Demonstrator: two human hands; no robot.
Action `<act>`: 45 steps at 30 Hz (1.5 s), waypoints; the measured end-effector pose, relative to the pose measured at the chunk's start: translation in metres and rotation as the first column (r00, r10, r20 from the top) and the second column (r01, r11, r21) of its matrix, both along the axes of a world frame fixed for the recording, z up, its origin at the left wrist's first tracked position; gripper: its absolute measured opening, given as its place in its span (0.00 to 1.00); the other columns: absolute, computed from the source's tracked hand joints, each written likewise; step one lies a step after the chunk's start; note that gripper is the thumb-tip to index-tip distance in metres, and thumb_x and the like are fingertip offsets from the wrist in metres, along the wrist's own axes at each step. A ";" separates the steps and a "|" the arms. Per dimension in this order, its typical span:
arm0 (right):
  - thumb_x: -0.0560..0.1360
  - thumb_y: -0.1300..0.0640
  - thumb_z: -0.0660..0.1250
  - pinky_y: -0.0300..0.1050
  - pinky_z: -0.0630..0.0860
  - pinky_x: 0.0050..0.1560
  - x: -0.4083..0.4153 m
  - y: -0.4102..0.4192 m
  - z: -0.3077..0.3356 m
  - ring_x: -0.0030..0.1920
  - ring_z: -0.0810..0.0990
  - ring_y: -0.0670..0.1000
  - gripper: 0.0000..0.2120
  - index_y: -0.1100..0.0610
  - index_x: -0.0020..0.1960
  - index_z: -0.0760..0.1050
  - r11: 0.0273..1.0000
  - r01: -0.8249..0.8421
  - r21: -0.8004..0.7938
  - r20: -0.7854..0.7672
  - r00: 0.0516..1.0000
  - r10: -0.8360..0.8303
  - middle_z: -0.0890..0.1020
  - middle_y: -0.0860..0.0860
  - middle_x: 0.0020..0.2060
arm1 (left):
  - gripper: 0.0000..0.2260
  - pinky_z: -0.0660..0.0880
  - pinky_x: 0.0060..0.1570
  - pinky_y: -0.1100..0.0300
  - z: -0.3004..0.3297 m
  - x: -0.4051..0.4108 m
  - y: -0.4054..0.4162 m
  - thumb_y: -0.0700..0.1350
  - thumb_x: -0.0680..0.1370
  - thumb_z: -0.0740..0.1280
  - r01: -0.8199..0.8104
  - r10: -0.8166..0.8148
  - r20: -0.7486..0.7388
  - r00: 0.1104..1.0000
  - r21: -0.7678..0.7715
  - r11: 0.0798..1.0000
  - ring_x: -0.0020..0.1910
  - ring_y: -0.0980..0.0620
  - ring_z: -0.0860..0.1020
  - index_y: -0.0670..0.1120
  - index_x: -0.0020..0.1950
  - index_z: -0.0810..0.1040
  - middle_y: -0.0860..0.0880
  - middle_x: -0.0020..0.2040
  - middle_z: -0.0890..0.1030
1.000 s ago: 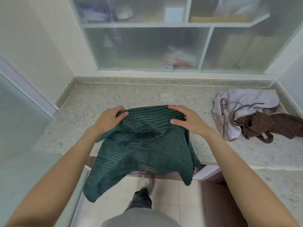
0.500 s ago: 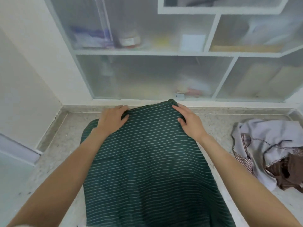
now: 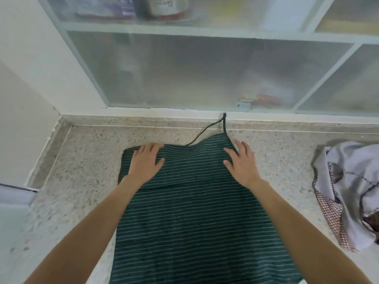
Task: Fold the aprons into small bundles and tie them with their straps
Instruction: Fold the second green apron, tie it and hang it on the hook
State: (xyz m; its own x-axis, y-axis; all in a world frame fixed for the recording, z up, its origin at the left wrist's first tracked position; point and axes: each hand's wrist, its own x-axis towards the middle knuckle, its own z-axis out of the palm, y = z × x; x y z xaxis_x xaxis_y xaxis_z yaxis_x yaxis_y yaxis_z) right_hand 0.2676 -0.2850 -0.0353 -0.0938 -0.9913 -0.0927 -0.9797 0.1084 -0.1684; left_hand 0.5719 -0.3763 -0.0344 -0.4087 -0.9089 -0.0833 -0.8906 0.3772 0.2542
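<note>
Striped green apron lies flat on speckled stone counter, hands pressing.

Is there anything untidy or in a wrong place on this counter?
The green apron lies flat under both hands, but its strap trails loose up to the cabinet frame. At the right, other aprons lie in a crumpled heap, not yet folded.

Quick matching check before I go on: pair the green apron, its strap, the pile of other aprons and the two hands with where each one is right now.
Things:
1. dark green striped apron
2. thin dark strap
3. pale grey and checked apron pile
4. left hand and right hand

Places:
A. far right of the speckled stone counter
B. flat on the apron's far end
C. spread at the counter's centre
D. looped toward the back ledge

Pairs: 1-C, 2-D, 3-A, 4-B
</note>
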 end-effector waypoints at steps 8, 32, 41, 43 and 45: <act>0.75 0.34 0.54 0.65 0.37 0.70 0.026 0.012 -0.050 0.74 0.33 0.61 0.36 0.42 0.76 0.40 0.908 -0.066 0.413 0.079 0.996 0.036 0.35 0.50 0.75 | 0.43 0.47 0.67 0.30 -0.054 0.002 0.008 0.74 0.69 0.56 -0.164 0.054 0.235 0.971 0.481 0.861 0.74 0.37 0.38 0.60 0.75 0.38 0.48 0.77 0.36; 0.76 0.49 0.65 0.62 0.58 0.69 0.047 0.004 -0.058 0.71 0.61 0.60 0.23 0.53 0.69 0.68 0.957 0.273 -0.098 0.333 0.915 -0.227 0.67 0.56 0.70 | 0.24 0.55 0.71 0.42 -0.067 -0.031 -0.012 0.49 0.76 0.67 0.031 0.011 -0.270 0.963 0.149 0.988 0.74 0.45 0.55 0.51 0.71 0.66 0.47 0.73 0.62; 0.75 0.42 0.64 0.56 0.70 0.59 -0.006 0.169 -0.044 0.60 0.72 0.60 0.25 0.52 0.68 0.67 0.633 0.674 0.381 0.054 0.667 -0.743 0.76 0.54 0.60 | 0.19 0.62 0.69 0.53 -0.052 -0.138 0.060 0.42 0.78 0.63 0.555 -0.433 -0.428 0.793 0.214 0.804 0.69 0.52 0.65 0.49 0.69 0.69 0.50 0.70 0.68; 0.75 0.44 0.65 0.55 0.71 0.59 -0.006 0.183 -0.044 0.59 0.74 0.57 0.24 0.51 0.67 0.67 0.618 0.656 0.432 0.091 0.650 -0.754 0.77 0.53 0.60 | 0.21 0.57 0.72 0.55 -0.048 -0.169 0.065 0.40 0.79 0.60 0.660 -0.561 -0.379 0.736 0.214 0.720 0.71 0.51 0.62 0.47 0.72 0.66 0.49 0.73 0.65; 0.75 0.50 0.67 0.51 0.74 0.56 -0.002 0.190 -0.041 0.56 0.77 0.55 0.19 0.53 0.65 0.71 0.651 0.645 0.400 0.196 0.634 -0.748 0.79 0.53 0.58 | 0.25 0.49 0.74 0.56 -0.050 -0.197 0.068 0.38 0.79 0.58 0.765 -0.724 -0.248 0.644 0.229 0.602 0.75 0.51 0.54 0.48 0.75 0.59 0.49 0.76 0.58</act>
State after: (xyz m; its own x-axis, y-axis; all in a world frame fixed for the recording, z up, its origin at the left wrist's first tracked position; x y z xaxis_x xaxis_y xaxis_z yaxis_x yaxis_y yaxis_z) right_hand 0.2652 -0.0954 -0.0764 -0.6592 -0.5633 -0.4982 -0.4789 0.8253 -0.2994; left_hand 0.3753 -0.3079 -0.0840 -0.9569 -0.2235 -0.1853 -0.2894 0.7857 0.5467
